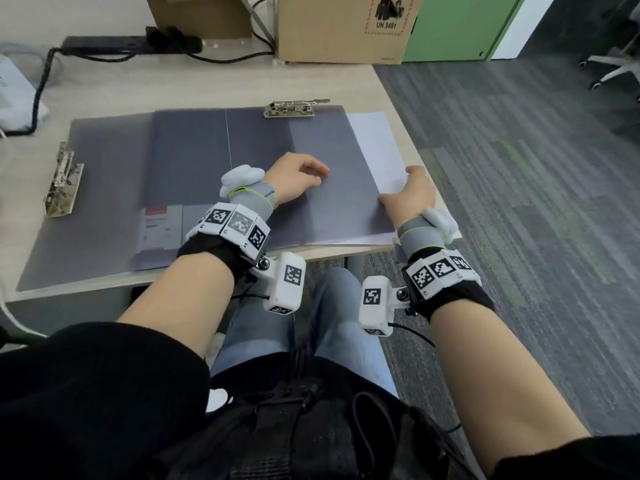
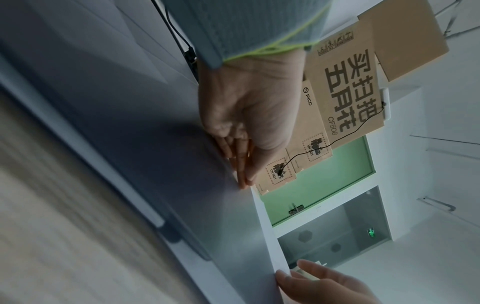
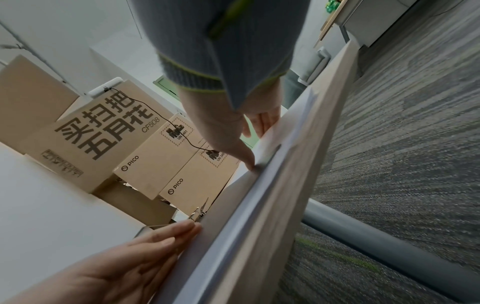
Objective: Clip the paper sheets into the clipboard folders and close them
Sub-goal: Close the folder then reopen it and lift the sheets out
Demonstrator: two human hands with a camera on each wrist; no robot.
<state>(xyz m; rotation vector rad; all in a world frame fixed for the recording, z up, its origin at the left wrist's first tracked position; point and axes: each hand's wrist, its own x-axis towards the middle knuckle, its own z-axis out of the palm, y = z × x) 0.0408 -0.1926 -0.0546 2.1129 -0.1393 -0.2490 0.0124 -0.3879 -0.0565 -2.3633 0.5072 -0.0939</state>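
Nearest the head camera are the person's two forearms, each strapped with a white marker-tagged wrist rig, reaching over jeans-clad knees to the pale wooden desk (image 1: 388,95). The left hand (image 1: 294,178) lies on the grey cover of the near clipboard folder (image 1: 242,161), its fingers (image 2: 240,164) straight and pressed together, tips flat on the cover near its right part. Just to the right, the right hand (image 1: 410,197) is at the desk's right edge, where a white paper sheet (image 1: 375,147) sticks out from under the folder's translucent cover; the thumb (image 3: 246,158) presses on the sheet's top face while the other fingers (image 3: 265,121) reach past its edge, so the sheet lies between thumb and fingers in a loose pinch. A second grey folder (image 1: 86,209) lies partly under the first to the left, its metal clip (image 1: 62,181) at the left rim. The first folder's clip (image 1: 294,107) sits at its far edge, apart from both hands. Beyond stand cardboard boxes (image 1: 346,26), a black power strip (image 1: 131,45) with its cable, and a green cabinet (image 1: 460,26).
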